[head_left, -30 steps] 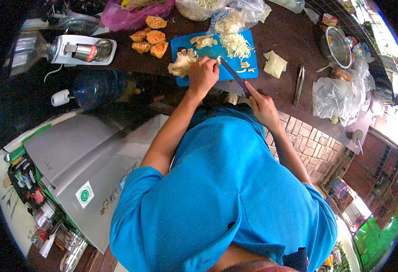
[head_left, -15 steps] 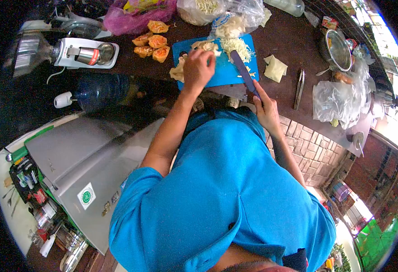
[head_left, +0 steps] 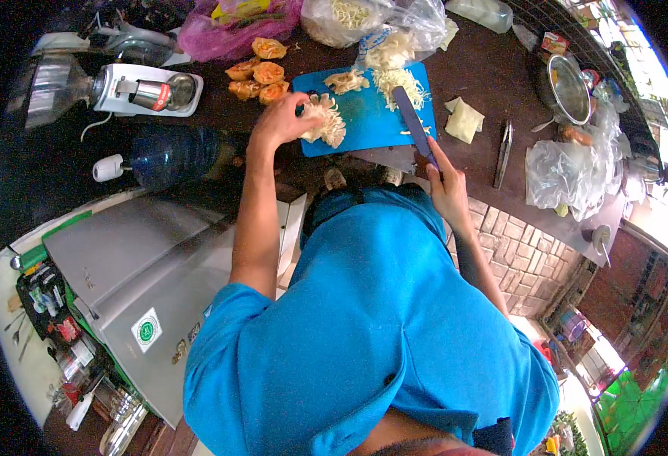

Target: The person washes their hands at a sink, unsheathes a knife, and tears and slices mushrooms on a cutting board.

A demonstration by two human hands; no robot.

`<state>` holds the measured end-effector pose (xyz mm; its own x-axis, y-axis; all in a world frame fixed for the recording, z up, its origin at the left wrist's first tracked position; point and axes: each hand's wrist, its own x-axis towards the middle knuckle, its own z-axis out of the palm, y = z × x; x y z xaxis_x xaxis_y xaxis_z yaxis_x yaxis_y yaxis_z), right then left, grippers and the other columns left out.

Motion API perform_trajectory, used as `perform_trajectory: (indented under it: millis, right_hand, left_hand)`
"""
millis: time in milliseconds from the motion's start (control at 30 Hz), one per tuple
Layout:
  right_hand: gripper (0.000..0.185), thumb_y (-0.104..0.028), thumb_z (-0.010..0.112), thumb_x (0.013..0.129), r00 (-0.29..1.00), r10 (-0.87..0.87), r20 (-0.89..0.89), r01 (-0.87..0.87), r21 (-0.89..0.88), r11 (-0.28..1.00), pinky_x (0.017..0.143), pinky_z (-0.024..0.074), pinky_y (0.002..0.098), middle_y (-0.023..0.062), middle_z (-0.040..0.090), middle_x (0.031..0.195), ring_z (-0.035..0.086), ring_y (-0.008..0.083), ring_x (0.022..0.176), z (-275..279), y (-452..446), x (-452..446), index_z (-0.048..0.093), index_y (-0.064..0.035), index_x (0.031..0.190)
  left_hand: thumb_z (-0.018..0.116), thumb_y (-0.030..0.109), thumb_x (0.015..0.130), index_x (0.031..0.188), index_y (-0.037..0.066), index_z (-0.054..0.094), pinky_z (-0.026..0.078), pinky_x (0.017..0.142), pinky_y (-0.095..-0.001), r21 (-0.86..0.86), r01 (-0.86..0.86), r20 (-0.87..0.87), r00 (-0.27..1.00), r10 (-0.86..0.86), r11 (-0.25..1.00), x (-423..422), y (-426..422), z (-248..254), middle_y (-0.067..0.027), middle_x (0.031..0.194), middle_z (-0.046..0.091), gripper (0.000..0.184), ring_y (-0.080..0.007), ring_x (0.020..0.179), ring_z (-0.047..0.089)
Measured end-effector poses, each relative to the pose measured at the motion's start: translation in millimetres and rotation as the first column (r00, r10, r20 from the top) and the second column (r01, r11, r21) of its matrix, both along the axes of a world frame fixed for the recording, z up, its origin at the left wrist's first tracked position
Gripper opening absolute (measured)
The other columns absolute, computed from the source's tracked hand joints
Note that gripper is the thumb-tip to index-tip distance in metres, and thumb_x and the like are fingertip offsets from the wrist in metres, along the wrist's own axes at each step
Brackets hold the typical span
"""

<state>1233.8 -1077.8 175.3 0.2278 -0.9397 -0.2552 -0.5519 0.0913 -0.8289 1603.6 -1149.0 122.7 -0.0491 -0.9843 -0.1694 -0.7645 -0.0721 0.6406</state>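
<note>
A blue cutting board (head_left: 364,125) lies at the counter's near edge. At its left side my left hand (head_left: 279,124) has its fingers closed on the edge of a pale, frilled clump of oyster mushroom (head_left: 326,121). A second, smaller mushroom piece (head_left: 347,80) rests at the back of the board. My right hand (head_left: 448,188) grips the handle of a dark-bladed knife (head_left: 412,120). The blade slants over the board's right part, its tip by a heap of pale shreds (head_left: 401,85).
Several orange filled pieces (head_left: 268,72) sit left of the board, by a pink bag (head_left: 235,34). Clear bags (head_left: 341,19) lie behind. To the right are pale square wrappers (head_left: 464,120), tongs (head_left: 504,154) and a metal bowl (head_left: 567,89). A grinder (head_left: 147,91) stands left.
My left hand has moved left and nearer, from over the middle of the board to its left edge, where the mushroom clump now shows. The knife hand has barely moved.
</note>
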Motion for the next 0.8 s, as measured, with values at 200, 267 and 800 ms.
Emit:
perform_trajectory:
  millis: [200,267,800]
  right_hand:
    - [0.052,-0.006,0.053,0.096,0.999,0.003,-0.042,-0.006,-0.075,0.997,0.089,0.0502,0.039,0.0254,0.067,0.116,0.068,0.0317,0.105,-6.5,3.8,0.4,0.045,-0.0146,0.146]
    - [0.052,-0.005,0.052,0.096,0.995,-0.102,0.007,0.102,0.046,0.994,0.087,0.0486,0.0329,0.0182,0.068,0.115,0.062,0.021,0.098,4.7,0.5,-0.9,0.044,-0.0121,0.147]
    - [0.052,-0.004,0.05,0.097,0.977,-0.146,0.156,0.146,0.012,0.989,0.101,0.0385,0.0279,0.0109,0.057,0.138,0.052,0.013,0.119,-10.2,-1.8,-4.8,0.041,-0.007,0.148]
  left_hand:
    - [0.083,0.026,0.072,0.103,0.0,0.067,0.053,0.076,-0.0404,-0.028,-0.107,-0.049,0.993,0.105,0.994,-11.0,34.8,14.8,-0.0179,0.09,0.069,0.043,-0.0352,0.085,0.068]
    - [0.082,0.025,0.074,0.101,0.0,0.068,0.053,0.073,-0.0402,-0.061,-0.159,0.024,0.987,0.16,0.985,-20.2,37.3,24.3,-0.0172,0.086,0.069,0.04,-0.0347,0.083,0.068]
    - [0.074,0.024,0.086,0.095,-0.002,0.064,0.053,0.071,-0.0425,-0.311,-0.194,0.078,0.97,0.228,0.93,-23.4,43.9,15.7,-0.0205,0.087,0.067,0.029,-0.0363,0.081,0.067]
